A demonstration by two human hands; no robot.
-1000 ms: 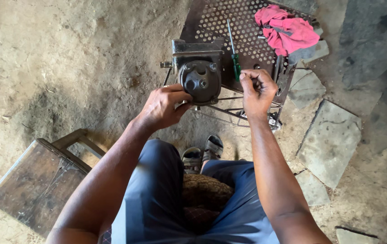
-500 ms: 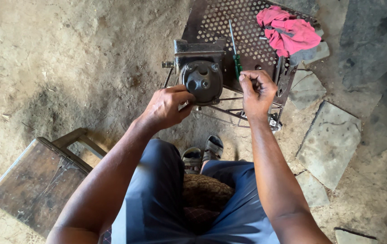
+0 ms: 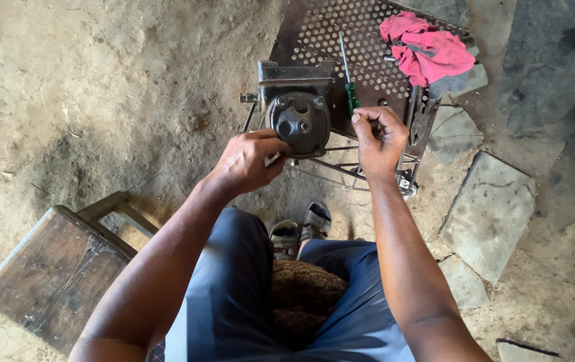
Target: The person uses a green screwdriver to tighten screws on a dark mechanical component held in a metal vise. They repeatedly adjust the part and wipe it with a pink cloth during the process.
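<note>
On a perforated metal stand [image 3: 368,40], the left hand [image 3: 250,161] steadies a dark cast-metal engine part [image 3: 299,121] while the right hand [image 3: 380,137] is closed, contents unseen.

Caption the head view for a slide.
Seated person's left hand at a dark metal engine part, right hand beside a green-handled screwdriver.

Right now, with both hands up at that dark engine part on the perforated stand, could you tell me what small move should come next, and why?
Probably steady the part first. The left hand rests against the lower edge of the dark engine part, while the right hand is closed beside it, near the green-handled screwdriver lying on the perforated stand. What the right hand pinches is too small to tell.
</note>
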